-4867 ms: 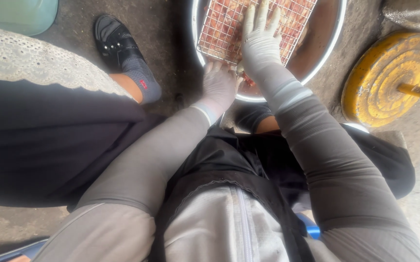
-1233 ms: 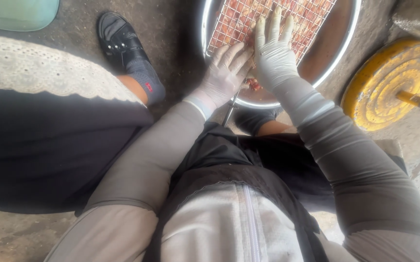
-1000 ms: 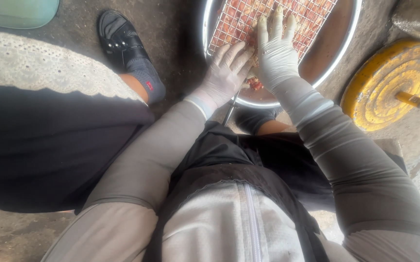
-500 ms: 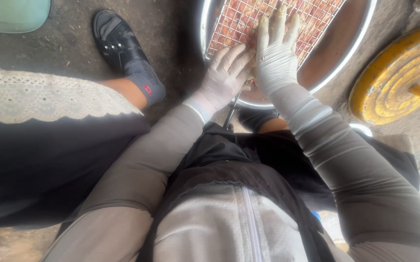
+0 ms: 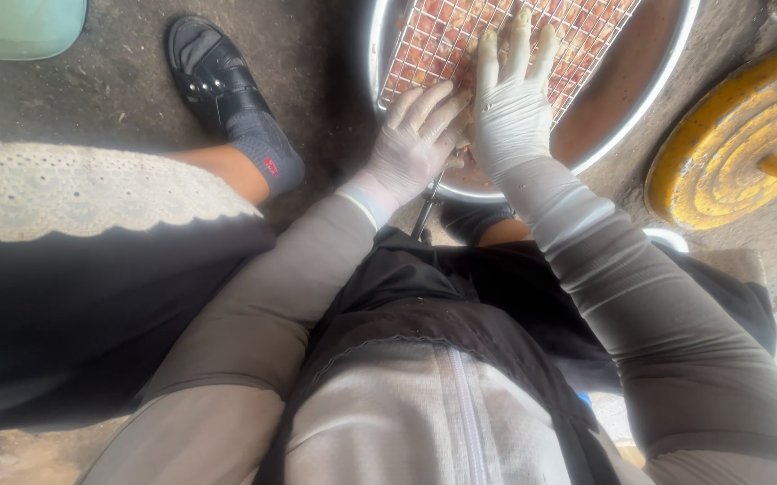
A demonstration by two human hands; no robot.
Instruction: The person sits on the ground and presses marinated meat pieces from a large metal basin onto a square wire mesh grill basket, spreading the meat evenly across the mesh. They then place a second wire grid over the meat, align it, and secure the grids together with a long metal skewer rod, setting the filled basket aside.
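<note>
Both hands gloved, pale latex, sleeves grey. Wire grill rack (image 5: 460,40) lies flat across a wide metal basin (image 5: 649,99) on the ground, straight ahead of the person, filled with reddish meat pieces. Right hand (image 5: 510,112) rests palm down on the mesh, fingers spread and pointing away from the body; grip released, pressing flat, clasping nothing. Left hand (image 5: 411,144) sits at the rack's near left corner, fingers half curled over the edge wire; whether it actually clasps the wire or only leans on it I cannot tell. Rack's long axis seems to run up and to the right, out of view at the top, so its full length is unclear. Right hand is farther onto the rack; left is nearer its edge. A dark rod, perhaps the rack's handle (image 5: 424,216), points back toward the person's lap. Nearby: another person's black shoe (image 5: 218,85) to the left, a yellow disc (image 5: 739,144) to the right.
</note>
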